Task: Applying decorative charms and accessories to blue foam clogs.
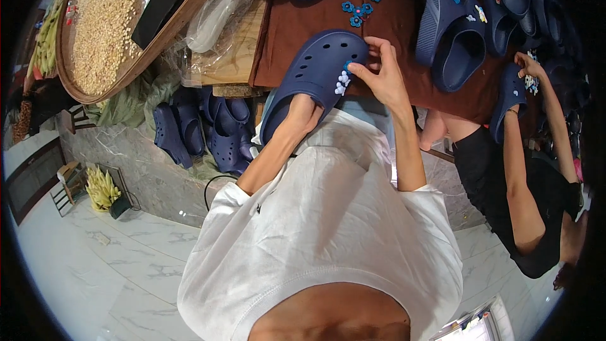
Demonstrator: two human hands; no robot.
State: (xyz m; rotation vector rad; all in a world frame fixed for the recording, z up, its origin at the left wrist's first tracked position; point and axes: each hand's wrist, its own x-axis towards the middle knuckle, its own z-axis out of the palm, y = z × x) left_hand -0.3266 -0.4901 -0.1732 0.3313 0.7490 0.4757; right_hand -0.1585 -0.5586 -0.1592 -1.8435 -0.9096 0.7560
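A navy clog [302,76] with round holes tilts at the near edge of the brown cloth [303,12]. My left hand [304,111] reaches into its foot opening and holds it from within; those fingers are hidden. At the right side of the clog's upper, my right hand [386,79] has its thumb on a small blue flower charm [348,65], its other fingers curled by the toe edge. White bear-like charms [343,82] sit on the upper just below that flower. Farther back on the cloth lie several loose blue flower charms [357,10].
More navy clogs [459,53] are piled at the right, and others [227,129] hang low at the left. A woven tray of pale kernels [104,31] stands far left, beside a plastic-wrapped white shoe [218,16]. At the right a co-worker handles another clog [509,95].
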